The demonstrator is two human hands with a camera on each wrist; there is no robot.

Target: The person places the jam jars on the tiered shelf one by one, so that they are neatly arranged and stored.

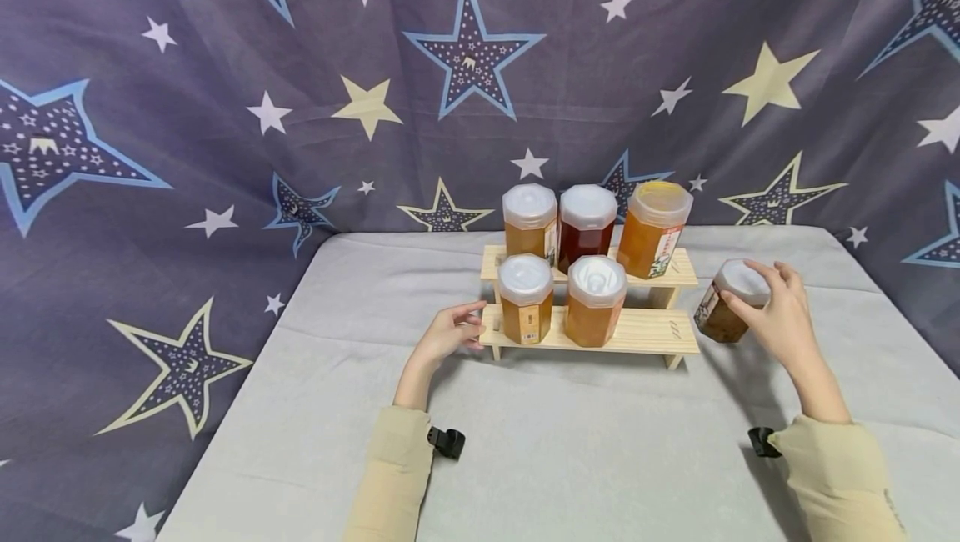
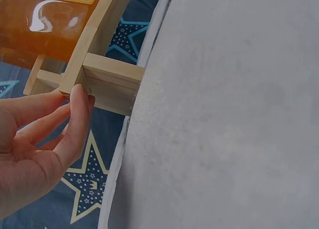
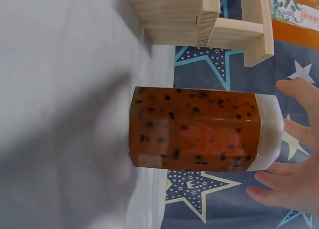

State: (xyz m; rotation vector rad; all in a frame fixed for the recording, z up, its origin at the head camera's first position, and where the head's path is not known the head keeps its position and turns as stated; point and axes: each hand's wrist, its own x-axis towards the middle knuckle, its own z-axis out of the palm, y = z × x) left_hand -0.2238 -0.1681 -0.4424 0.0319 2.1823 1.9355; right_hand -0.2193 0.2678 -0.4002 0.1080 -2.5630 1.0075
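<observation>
My left hand [image 1: 453, 332] is at the left end of the wooden two-tier rack [image 1: 648, 327], thumb and fingertips pinching the end of its lower shelf [image 2: 75, 79]. On the lower shelf stand an amber honey jar [image 1: 522, 308] and a lighter one [image 1: 596, 317], both with clear lids. Right of the rack, a brown jar [image 1: 726, 317] stands on the table with a whitish lid; the right wrist view shows dark specks in its contents [image 3: 194, 129]. Around that lid my right hand [image 1: 783, 317] is spread, with a gap between thumb and lid in the right wrist view.
The upper shelf carries a golden jar [image 1: 528, 217], a dark red jar [image 1: 585, 229] and an orange jar [image 1: 654, 233] with a yellowish lid. A pale cloth covers the table [image 1: 570, 450]. Behind it hangs a dark star-patterned curtain [image 1: 555, 92].
</observation>
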